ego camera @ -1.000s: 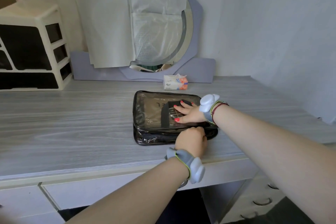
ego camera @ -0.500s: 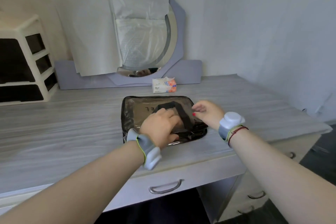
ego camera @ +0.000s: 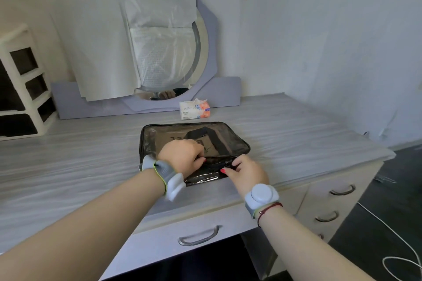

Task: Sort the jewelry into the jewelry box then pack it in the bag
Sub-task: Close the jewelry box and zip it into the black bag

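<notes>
A dark see-through bag (ego camera: pixel 173 137) with black trim lies flat on the grey wood-grain dresser top (ego camera: pixel 68 166). A black strap runs across its top, and a dark box shape shows dimly through the plastic. My left hand (ego camera: pixel 182 155) lies on the bag's near edge with its fingers curled onto the black trim. My right hand (ego camera: pixel 246 172) pinches the trim at the bag's near right corner. No loose jewelry is visible.
A small tissue pack (ego camera: pixel 194 109) stands behind the bag. A paper-covered mirror (ego camera: pixel 159 52) leans on the back wall. A cream drawer unit (ego camera: pixel 22 89) stands at the far left. Dresser drawers with metal handles (ego camera: pixel 198 236) are below the front edge. A white cable (ego camera: pixel 397 255) lies on the floor at the right.
My right hand came off the top of the bag and moved to its near right corner. My left hand shifted left along the near edge. The view swung left.
</notes>
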Tool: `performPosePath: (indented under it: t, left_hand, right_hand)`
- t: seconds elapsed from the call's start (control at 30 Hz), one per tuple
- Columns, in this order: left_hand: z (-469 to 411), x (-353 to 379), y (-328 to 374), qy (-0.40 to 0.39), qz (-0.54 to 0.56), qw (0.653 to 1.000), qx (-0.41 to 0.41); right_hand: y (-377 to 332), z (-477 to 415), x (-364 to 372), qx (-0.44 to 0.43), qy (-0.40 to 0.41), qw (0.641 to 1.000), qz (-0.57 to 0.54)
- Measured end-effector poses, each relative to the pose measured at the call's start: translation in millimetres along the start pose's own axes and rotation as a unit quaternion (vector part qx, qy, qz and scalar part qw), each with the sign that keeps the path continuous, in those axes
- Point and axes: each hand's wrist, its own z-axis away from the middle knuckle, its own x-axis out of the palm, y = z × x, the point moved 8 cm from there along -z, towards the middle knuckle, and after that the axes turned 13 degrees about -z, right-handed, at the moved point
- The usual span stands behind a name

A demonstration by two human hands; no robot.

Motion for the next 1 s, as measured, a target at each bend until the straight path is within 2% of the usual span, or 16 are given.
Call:
performPosePath:
  t: [0.33,0.47,0.57,0.63,0.73,0.8,1.0]
  left_hand:
    - [-0.9,0.4,-7.6,0.012,0.010,1.000,-0.020]
    - [4.6,2.5,-6.9,0.015,-0.013,1.000,-0.014]
    - [9.2,5.4,-9.4,0.020,-0.033,0.999,-0.002]
    - [12.0,6.9,-9.4,0.049,-0.042,0.998,0.015]
    - [20.0,2.1,0.8,0.143,-0.099,0.983,0.056]
    - [25.7,3.3,2.7,0.183,-0.121,0.974,0.054]
    - [24.9,6.3,-4.4,0.199,-0.103,0.973,0.046]
  right_hand:
    - [-7.7,-4.9,8.3,-0.050,0.020,0.999,0.007]
    - [-6.7,-7.0,-1.2,-0.090,-0.018,0.994,0.054]
    - [3.5,-12.4,-21.4,-0.088,-0.016,0.990,0.105]
    - [10.7,-22.3,-33.8,-0.081,-0.014,0.989,0.122]
    - [11.0,-39.7,-36.0,-0.089,-0.037,0.985,0.146]
    - [8.4,-51.6,-31.3,-0.088,-0.054,0.980,0.169]
    - [-4.4,-74.1,-16.9,-0.110,-0.086,0.959,0.245]
